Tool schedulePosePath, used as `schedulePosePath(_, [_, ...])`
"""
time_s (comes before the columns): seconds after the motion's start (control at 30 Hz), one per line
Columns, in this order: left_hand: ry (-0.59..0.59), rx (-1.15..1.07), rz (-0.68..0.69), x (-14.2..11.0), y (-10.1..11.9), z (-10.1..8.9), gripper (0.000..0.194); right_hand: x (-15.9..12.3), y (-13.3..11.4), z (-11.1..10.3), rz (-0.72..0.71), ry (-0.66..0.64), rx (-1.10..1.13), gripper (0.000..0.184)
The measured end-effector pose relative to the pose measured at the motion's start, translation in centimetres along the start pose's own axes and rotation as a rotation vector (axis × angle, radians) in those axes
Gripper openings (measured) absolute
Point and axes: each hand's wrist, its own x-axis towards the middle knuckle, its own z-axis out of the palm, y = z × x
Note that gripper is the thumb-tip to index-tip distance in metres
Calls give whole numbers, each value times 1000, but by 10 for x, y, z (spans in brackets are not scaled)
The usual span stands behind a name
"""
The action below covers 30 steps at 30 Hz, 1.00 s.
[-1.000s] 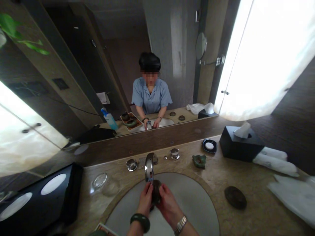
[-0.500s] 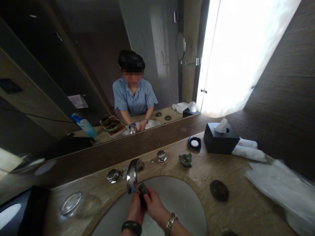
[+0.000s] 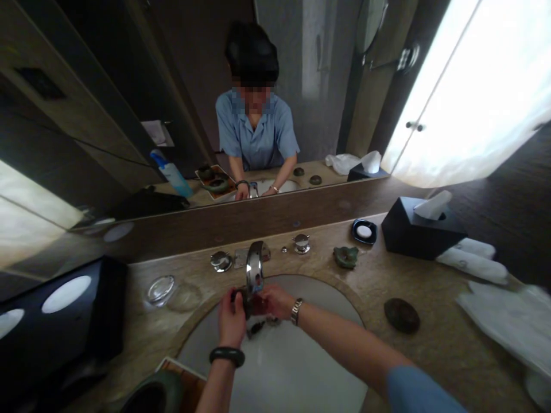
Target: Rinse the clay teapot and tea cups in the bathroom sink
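My left hand (image 3: pixel 231 321), with a dark bangle (image 3: pixel 227 356) at its wrist, is closed round a small dark-green vessel (image 3: pixel 241 300). It holds the vessel over the sink, close beneath the chrome faucet (image 3: pixel 255 267). My right hand (image 3: pixel 278 300), wearing a metal watch (image 3: pixel 296 311), reaches in from the right under the spout, against or very near the vessel. Its fingers are blurred and partly hidden, so their grip is unclear. The white oval sink (image 3: pixel 301 355) lies below both hands. A dark blurred patch shows in the basin under them.
Two faucet knobs flank the spout. Right of the sink lie a green leaf-shaped dish (image 3: pixel 345 257), a dark round lid (image 3: pixel 402 315), a soap dish (image 3: pixel 364 231), a tissue box (image 3: pixel 419 229), rolled towels and a plastic bag. A tray with a green bowl (image 3: pixel 161 393) sits front left.
My hands have drawn apart: the left has shifted left with the vessel, the right has moved under the spout. The view has tilted down and turned left, bringing the tray into sight.
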Motion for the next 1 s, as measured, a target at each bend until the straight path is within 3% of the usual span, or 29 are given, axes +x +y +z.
schedulePosePath(0.1, [59, 44, 86, 0, 7, -16, 55, -24, 8, -13, 127, -98, -232, 24])
schedulePosePath(0.17, [59, -6, 42, -2, 14, -19, 53, -30, 6, -23, 152, -126, -370, 28])
schedulePosePath(0.23, [9, -181, -110, -6, 21, -16, 45, -20, -1, -27, 151, -136, -480, 26])
schedulePosePath(0.37, [-55, -609, -446, -18, 28, -8, 21, 17, -12, -13, 133, -143, -604, 16])
schedulePosePath(0.5, [4, -642, -596, -27, 19, -6, 21, 22, -26, -16, 175, -266, -841, 12])
schedulePosePath(0.63, [-121, -740, -752, -28, 6, 11, 20, 5, -61, -38, -9, -211, -1086, 18])
schedulePosePath(0.73, [-253, -853, -814, -25, 5, 34, 23, -11, -85, -43, -194, -133, -1205, 19])
schedulePosePath(0.9, [-275, -949, -820, -23, 15, 55, 29, -47, -98, -50, -380, 35, -1353, 28])
schedulePosePath(1.0, [-276, -769, -706, -29, 11, 57, 26, -66, -113, -64, -457, 100, -1455, 32])
